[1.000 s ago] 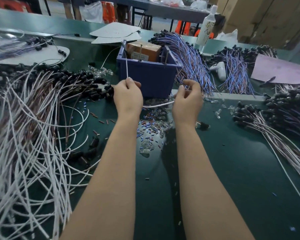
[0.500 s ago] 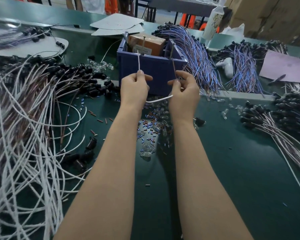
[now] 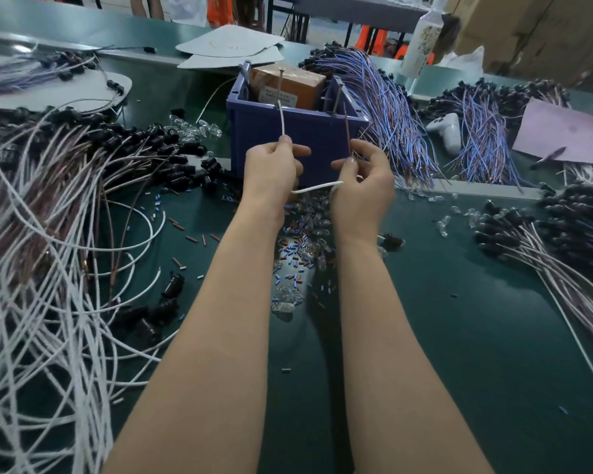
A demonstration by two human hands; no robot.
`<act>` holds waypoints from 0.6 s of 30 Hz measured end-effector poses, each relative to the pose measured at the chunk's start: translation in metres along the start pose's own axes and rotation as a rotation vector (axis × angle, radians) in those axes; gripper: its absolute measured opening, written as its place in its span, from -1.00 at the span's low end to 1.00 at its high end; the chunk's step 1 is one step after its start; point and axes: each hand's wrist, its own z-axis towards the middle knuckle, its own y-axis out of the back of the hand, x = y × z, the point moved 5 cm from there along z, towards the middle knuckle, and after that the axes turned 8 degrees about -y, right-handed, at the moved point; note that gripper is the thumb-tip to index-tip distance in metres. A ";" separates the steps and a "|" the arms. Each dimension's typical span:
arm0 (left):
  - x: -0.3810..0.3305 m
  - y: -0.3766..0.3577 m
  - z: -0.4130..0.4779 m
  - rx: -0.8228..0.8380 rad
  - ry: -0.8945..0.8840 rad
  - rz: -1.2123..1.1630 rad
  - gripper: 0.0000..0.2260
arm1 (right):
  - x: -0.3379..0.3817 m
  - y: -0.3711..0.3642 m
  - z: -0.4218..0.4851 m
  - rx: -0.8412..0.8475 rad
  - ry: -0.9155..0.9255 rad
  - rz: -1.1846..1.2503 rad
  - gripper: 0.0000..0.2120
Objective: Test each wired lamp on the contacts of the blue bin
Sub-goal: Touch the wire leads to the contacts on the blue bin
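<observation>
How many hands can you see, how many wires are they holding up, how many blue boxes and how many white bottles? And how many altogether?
Hands: 2, left hand and right hand
Wires held up: 2, white wire and brown wire
Blue bin: 1
White bottle: 1
Total: 6

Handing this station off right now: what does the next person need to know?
Left hand: pinches the white lead, tip at the left contact pin of the blue bin.
Right hand: pinches the brown lead, tip near the right contact pin.
Done: one lamp's leads are up at the pins; touch and glow cannot be told.
Left: confirm it, then the wired lamps piled at left; tested or not, cannot tell.
</observation>
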 end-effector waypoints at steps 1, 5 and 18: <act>0.000 0.001 0.000 -0.001 0.002 -0.004 -0.67 | 0.000 0.000 0.000 0.002 0.001 -0.003 -0.78; 0.002 0.001 0.000 0.006 0.012 -0.008 -0.67 | 0.003 -0.002 -0.002 0.036 0.011 0.001 -0.77; 0.001 -0.002 -0.002 0.015 -0.001 -0.033 -0.67 | 0.005 -0.003 -0.004 0.049 0.025 -0.002 -0.77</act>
